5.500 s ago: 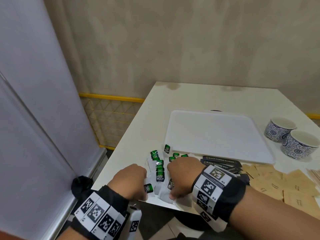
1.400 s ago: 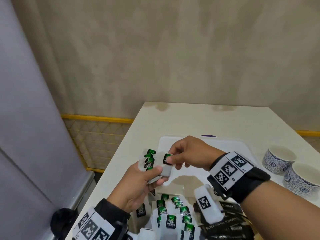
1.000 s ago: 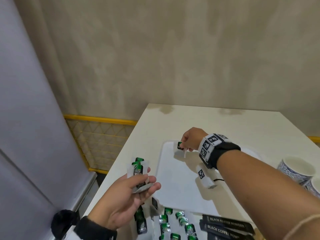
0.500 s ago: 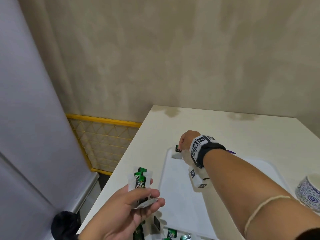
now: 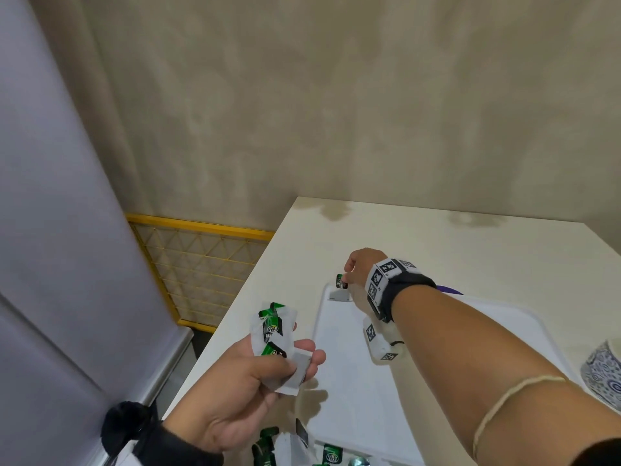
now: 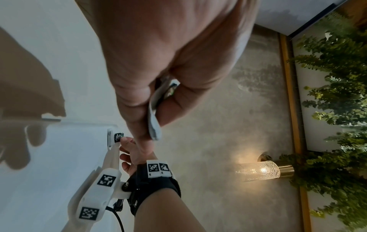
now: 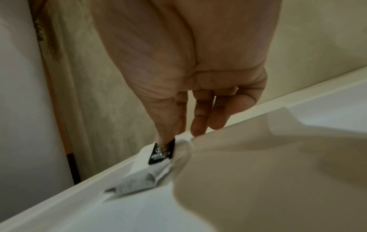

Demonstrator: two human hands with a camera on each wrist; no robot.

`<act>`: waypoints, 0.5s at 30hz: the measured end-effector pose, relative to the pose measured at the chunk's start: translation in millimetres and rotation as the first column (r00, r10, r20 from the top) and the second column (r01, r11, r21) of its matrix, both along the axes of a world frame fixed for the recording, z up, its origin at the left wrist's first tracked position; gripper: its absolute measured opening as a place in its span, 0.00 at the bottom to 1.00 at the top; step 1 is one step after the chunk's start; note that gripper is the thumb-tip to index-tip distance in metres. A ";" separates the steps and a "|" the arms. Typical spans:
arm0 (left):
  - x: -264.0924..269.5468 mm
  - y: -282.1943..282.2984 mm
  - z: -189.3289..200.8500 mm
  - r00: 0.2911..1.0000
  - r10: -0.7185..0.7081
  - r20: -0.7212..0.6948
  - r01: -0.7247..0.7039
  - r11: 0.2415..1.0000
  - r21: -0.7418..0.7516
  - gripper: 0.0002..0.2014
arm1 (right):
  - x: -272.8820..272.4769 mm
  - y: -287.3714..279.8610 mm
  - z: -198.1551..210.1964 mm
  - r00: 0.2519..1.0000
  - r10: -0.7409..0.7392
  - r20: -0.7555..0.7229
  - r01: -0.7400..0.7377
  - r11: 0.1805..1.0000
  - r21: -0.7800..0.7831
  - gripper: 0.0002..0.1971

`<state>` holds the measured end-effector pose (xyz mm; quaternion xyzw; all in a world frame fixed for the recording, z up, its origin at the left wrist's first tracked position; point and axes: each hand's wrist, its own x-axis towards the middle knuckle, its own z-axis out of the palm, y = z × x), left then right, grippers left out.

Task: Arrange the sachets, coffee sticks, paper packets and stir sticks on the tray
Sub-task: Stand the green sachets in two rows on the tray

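Note:
My right hand (image 5: 349, 275) reaches to the far left corner of the white tray (image 5: 349, 371) and pinches one white sachet with a green-black tag (image 5: 341, 281) between thumb and forefinger. The sachet's lower end touches the tray floor (image 7: 139, 182) by the rim (image 7: 59, 199). My left hand (image 5: 268, 368) hovers left of the tray and holds a small bunch of the same sachets (image 5: 274, 331), fanned upward, seen edge-on (image 6: 155, 109) in the left wrist view. More sachets (image 5: 331, 454) lie on the table at the bottom edge.
The cream table (image 5: 437, 237) runs to a beige wall. A blue-patterned cup (image 5: 605, 378) stands at the tray's right. A yellow mesh rail (image 5: 201, 260) and a grey panel (image 5: 50, 230) lie beyond the table's left edge. A purple thing (image 5: 450, 290) peeks from behind my right wrist.
My right hand took one sachet from the left hand's bunch and carried it to the tray's far left corner, where it now touches down. The left hand stayed beside the tray with its bunch.

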<state>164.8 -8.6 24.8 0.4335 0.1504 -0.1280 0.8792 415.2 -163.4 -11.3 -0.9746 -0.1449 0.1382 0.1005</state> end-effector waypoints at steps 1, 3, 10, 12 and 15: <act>2.8 0.3 -1.5 1.000 -0.002 0.000 0.002 1.000 0.003 0.23 | -1.9 -1.0 2.6 0.999 -0.026 0.020 0.025 0.998 0.052 0.15; 8.7 1.7 -4.2 1.000 0.009 -0.001 -0.009 1.000 0.019 0.24 | -12.5 -0.5 13.7 0.996 -0.050 0.068 0.037 0.983 0.182 0.13; 14.3 -4.1 -2.8 0.989 0.104 0.107 -0.125 0.969 0.214 0.19 | -85.6 6.8 67.7 0.794 0.437 -0.422 -0.092 0.773 0.627 0.09; 12.8 -7.7 -1.1 0.982 0.128 0.142 -0.160 0.957 0.243 0.18 | -107.4 7.1 75.1 0.736 0.500 -0.456 -0.127 0.764 0.633 0.10; 11.2 -12.1 -1.0 0.975 0.138 0.175 -0.186 0.937 0.296 0.18 | -127.5 8.3 77.4 0.745 0.501 -0.440 -0.192 0.793 0.579 0.14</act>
